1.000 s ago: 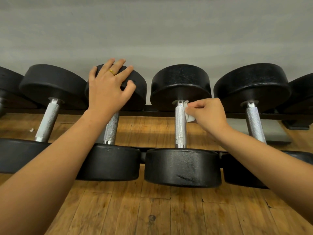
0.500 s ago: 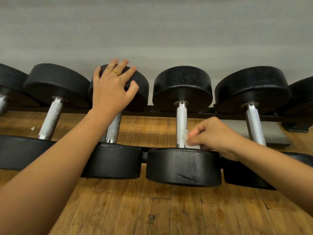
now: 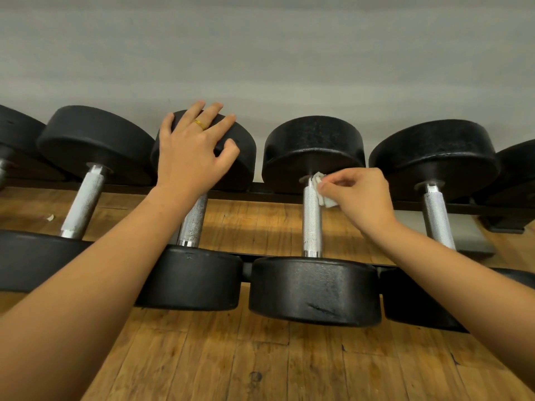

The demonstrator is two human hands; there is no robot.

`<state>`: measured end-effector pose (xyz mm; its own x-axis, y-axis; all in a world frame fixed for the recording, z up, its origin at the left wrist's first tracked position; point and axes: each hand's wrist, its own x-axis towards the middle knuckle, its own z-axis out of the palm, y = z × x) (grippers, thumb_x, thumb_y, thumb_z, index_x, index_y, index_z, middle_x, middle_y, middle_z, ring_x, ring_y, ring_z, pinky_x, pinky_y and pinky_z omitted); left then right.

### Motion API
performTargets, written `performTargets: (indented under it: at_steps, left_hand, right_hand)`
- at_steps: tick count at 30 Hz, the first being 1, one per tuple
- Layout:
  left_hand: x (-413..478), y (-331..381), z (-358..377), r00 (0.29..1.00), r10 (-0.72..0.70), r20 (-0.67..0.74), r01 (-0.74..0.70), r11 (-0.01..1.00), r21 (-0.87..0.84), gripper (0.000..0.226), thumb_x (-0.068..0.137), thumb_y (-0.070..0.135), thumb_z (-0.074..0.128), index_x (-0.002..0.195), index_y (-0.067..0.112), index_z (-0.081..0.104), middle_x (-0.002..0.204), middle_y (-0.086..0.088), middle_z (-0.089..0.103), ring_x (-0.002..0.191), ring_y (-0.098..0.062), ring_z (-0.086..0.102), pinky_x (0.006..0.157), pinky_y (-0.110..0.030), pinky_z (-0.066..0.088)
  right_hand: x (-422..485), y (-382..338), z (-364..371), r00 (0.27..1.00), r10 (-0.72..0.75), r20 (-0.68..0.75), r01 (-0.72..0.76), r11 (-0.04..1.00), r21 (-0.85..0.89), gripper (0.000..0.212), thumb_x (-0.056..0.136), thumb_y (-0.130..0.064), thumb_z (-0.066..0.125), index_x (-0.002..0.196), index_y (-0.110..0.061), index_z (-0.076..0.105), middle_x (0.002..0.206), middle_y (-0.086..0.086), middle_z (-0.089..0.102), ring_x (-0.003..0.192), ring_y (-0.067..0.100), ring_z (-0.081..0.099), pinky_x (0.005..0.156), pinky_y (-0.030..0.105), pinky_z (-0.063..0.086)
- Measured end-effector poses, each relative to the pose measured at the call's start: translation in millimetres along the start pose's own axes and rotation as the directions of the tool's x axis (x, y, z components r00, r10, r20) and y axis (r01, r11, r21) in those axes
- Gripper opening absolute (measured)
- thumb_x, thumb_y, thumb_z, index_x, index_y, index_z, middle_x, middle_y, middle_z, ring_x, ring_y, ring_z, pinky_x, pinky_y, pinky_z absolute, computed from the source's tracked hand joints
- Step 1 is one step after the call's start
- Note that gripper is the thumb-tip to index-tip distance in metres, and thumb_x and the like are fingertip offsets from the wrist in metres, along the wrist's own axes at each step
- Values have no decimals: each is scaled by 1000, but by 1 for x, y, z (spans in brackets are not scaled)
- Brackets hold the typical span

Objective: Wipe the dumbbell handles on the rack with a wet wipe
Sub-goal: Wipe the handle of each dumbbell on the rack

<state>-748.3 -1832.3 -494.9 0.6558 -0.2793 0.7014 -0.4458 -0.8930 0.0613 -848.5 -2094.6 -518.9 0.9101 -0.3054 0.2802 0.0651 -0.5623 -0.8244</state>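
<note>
1. The right hand (image 3: 359,198) pinches a white wet wipe (image 3: 322,192) between thumb and fingertips, pressing it to the right side of a knurled handle (image 3: 312,224) at its far end
2. That dumbbell (image 3: 314,290) lies on the rack (image 3: 260,188) among others in a row
3. The left hand (image 3: 191,151) rests flat, fingers spread wide, on the far head of the neighbouring dumbbell (image 3: 188,279) to the left, holding nothing; a gold ring (image 3: 199,124) sits on one finger

I am pinching a white fibrous wet wipe (image 3: 324,195) against a knurled, shiny silver metal handle (image 3: 312,224) between matt black pitted heads (image 3: 315,290), above worn wooden floorboards (image 3: 260,360).
</note>
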Motion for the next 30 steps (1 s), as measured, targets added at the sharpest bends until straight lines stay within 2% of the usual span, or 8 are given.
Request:
performTargets:
  at_steps: [4,8,11,13,19,25,27,30]
  left_hand:
    - [0,-1,0,1000,11,7,-11,1000,2,50,99,40,41,140,24,64,154,-2,53,147,-25,40,119,-60,28]
    - [-2,-4,1,1000,14,4,-14,1000,12,50,99,41,41,140,24,64,154,-3,52,148,-25,40,119,-59,27]
    - [0,-4,3,1000,21,-1,-21,1000,8,50,100,41,41,141,24,63,154,-3,52,148,-25,39,120,-56,25]
    - [0,-2,2,1000,17,-6,-17,1000,8,50,100,42,41,141,25,63,155,-3,52,148,-25,39,120,-56,26]
    - [-2,-4,2,1000,25,-4,-25,999,26,50,99,41,42,140,24,64,154,-1,52,147,-24,40,119,-54,27]
    - [-1,-2,0,1000,14,-6,-14,1000,14,49,99,40,44,141,23,63,155,-2,51,149,-25,38,120,-54,25]
    - [-1,0,0,1000,13,4,-14,1000,19,49,99,39,43,141,23,63,155,-3,51,149,-25,38,120,-56,25]
    - [-2,-1,0,1000,8,10,-8,1000,23,49,100,40,42,141,23,63,156,-3,51,149,-25,37,121,-56,25]
  right_hand:
    - [-7,-4,-2,995,-76,60,82,991,-103,3,87,-16,76,87,-17,78,82,-10,72,81,-6,65,68,1,46]
    - [-21,-5,-4,980,-37,193,71,982,-172,9,86,-17,77,79,-23,75,79,-12,71,76,-3,66,71,10,49]
    - [-5,-8,-2,994,-27,104,44,985,-170,8,88,-17,75,82,-22,75,81,-9,71,78,2,67,74,19,54]
    - [-1,-11,-1,997,-44,61,54,982,-181,10,90,-17,73,82,-22,74,80,-9,70,77,3,66,73,19,54]
    - [-40,-12,-10,948,58,314,29,964,-266,10,87,-22,76,77,-24,75,75,-8,72,75,-5,65,74,18,54]
    - [-10,-19,-11,973,-1,229,52,974,-218,6,86,-18,77,81,-20,76,81,-9,72,76,0,65,70,15,48]
    - [-17,-17,-15,946,31,323,58,963,-264,6,84,-19,79,79,-18,77,78,-7,73,74,0,66,70,15,51]
    - [-37,-17,-20,846,125,519,23,962,-270,6,80,-18,83,76,-18,78,76,-8,74,74,-4,68,76,16,54]
